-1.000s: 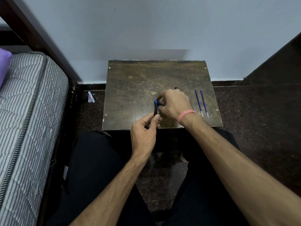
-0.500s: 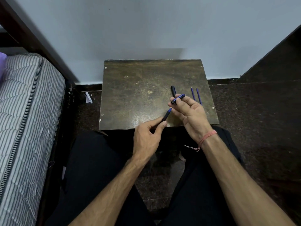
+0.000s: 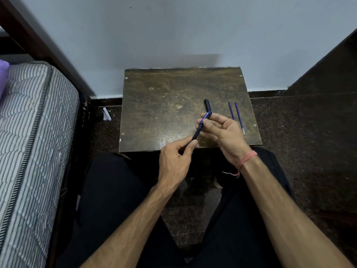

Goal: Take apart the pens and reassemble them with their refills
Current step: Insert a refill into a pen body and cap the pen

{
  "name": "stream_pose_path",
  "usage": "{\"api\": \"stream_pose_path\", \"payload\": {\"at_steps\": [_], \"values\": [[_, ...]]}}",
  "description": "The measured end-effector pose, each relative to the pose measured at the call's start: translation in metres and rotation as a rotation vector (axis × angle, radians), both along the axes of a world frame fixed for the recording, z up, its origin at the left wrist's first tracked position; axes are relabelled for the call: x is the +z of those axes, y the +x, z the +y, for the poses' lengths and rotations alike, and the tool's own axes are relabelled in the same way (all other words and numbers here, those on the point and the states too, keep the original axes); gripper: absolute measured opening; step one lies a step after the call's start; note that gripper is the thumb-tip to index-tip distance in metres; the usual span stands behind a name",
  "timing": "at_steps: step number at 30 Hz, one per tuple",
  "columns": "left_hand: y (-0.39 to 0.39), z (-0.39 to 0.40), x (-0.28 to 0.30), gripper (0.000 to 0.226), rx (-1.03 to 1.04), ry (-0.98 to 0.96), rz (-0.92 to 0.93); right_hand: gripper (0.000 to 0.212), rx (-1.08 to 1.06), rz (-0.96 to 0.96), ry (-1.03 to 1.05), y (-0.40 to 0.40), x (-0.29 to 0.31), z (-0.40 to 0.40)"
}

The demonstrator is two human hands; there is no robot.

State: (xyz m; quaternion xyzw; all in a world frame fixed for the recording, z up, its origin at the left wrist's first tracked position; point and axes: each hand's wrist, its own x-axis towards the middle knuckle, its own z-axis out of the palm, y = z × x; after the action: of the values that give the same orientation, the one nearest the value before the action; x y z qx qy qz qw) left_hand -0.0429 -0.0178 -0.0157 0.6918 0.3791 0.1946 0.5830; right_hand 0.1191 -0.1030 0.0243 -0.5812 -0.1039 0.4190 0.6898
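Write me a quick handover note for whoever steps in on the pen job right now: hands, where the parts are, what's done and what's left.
Left hand: pinching the lower end of the pen.
Right hand: gripping the pen's upper end; both hold it over the small table.
On the table: a black pen piece just beyond the held pen, and two blue refills lying side by side at the right.
Done: two refills are out.
Left: finish the held pen, then refit the refills and close up.

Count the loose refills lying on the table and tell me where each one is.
2. The left refill and the right refill lie side by side near the table's right edge, partly behind the right hand. Others may be hidden.
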Motion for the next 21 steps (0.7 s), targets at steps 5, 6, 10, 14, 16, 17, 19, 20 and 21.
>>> {"api": "stream_pose_path", "payload": {"at_steps": [5,6,10,14,16,17,19,20,21], "values": [[-0.001,0.002,-0.001,0.023,0.037,0.000,-0.015,0.021,0.128,-0.165,-0.097,-0.012,-0.006,0.004],[-0.001,0.003,-0.001,0.022,0.043,-0.001,-0.009,0.022,0.129,-0.183,-0.099,-0.013,-0.006,0.006],[-0.001,0.005,-0.001,0.020,0.025,0.013,0.005,0.022,0.027,-0.192,-0.078,-0.014,-0.003,0.009],[0.000,0.003,-0.005,0.022,0.028,-0.036,-0.006,0.012,-0.034,-0.188,-0.142,-0.012,-0.005,0.010],[0.001,0.001,-0.005,0.020,0.048,-0.093,-0.025,0.010,-0.028,-0.214,-0.158,-0.015,-0.004,0.014],[0.001,0.001,-0.005,0.019,0.062,-0.115,-0.037,0.009,-0.024,-0.221,-0.154,-0.018,-0.003,0.017],[0.002,0.001,-0.004,0.021,0.087,-0.137,-0.062,0.008,-0.022,-0.222,-0.129,-0.023,0.000,0.024],[0.002,0.002,-0.004,0.021,0.097,-0.141,-0.075,0.008,-0.022,-0.218,-0.117,-0.025,0.001,0.028],[0.003,0.004,-0.002,0.020,0.105,-0.144,-0.092,0.007,-0.023,-0.209,-0.105,-0.025,0.003,0.033]]}}
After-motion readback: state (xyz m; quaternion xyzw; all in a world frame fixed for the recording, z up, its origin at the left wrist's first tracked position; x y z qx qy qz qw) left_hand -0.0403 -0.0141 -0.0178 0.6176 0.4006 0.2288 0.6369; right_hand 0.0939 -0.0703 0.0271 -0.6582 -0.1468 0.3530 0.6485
